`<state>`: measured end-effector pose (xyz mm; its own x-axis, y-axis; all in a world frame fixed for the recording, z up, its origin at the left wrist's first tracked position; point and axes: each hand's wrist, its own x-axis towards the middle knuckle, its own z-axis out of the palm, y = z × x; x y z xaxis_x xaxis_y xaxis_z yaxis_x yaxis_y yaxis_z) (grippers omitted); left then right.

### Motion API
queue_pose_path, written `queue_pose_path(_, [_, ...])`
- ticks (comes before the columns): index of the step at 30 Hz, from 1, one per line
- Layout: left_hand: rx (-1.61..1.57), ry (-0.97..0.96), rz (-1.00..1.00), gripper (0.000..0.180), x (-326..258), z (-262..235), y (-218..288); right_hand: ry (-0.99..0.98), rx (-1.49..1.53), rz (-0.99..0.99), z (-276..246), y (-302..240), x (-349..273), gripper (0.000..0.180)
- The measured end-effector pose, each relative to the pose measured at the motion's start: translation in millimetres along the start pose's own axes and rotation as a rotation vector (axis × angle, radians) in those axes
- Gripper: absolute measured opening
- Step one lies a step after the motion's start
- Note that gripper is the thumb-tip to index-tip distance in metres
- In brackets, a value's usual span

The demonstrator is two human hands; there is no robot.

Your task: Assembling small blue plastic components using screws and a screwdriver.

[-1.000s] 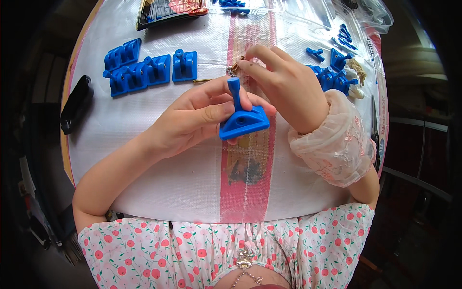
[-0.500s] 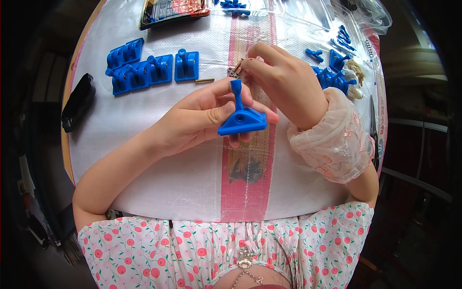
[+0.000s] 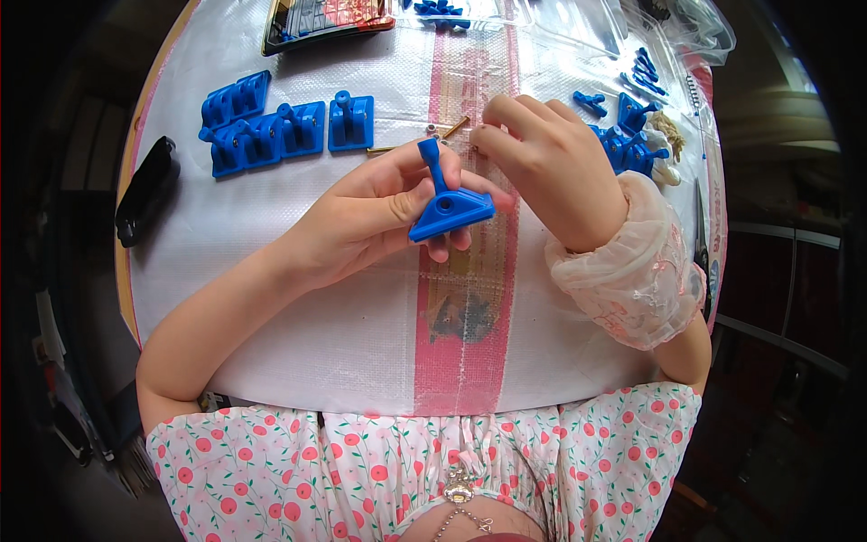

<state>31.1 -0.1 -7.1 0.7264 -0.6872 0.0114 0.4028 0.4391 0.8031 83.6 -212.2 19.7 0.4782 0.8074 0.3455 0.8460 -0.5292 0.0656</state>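
Observation:
My left hand holds a blue plastic piece between thumb and fingers. It has a flat base, a side wall with a round hole, and a stem pointing up and away. My right hand is just beyond and to the right, fingers curled and pinched low over the table. What sits in its fingertips is too small to make out. Beside those fingertips a brass-coloured pin lies slanted, with small metal nuts close by. Another brass pin is partly covered by my left hand.
Several blue pieces with stems stand in rows at the left; one more is nearer the middle. Others cluster at the right. A black case lies far left. A black tray and clear plastic packaging are at the back.
The brass pin at my right fingertips now lies apart from them. My right hand has shifted slightly right and nearer. The blue piece has tilted and moved a little away from me.

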Motion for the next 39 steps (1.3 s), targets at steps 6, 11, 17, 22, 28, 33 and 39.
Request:
queue_pose_path(6, [0.129, 0.043, 0.072, 0.017, 1, 1, -5, 0.177, 0.511, 0.283, -35, -15, -4, 0.018])
queue_pose_path(11, [0.191, 0.047, 0.104, 0.020, -3, 3, -5, 0.042, 0.982, 0.335, -56, -25, -9, 0.023])
queue_pose_path(17, [0.218, 0.046, 0.069, 0.022, -8, -1, -3, 0.141, 1.183, 0.418, -49, -36, -11, 0.021])
queue_pose_path(22, [0.138, 0.040, 0.100, 0.024, -6, -1, -8, 0.197, 0.888, 0.244, -38, -37, -12, 0.024])
queue_pose_path(28, [0.166, 0.056, 0.058, 0.027, -8, -1, -4, 0.197, 0.760, 0.163, -35, -38, -11, 0.026])
queue_pose_path(33, [0.081, 0.050, 0.052, 0.025, -7, -3, -3, 0.231, 0.803, 0.167, -30, -41, -11, 0.030])
queue_pose_path(39, [-0.049, 0.067, 0.049, 0.022, -7, 1, -3, 0.358, 0.696, 0.088, -25, -42, -10, 0.032])
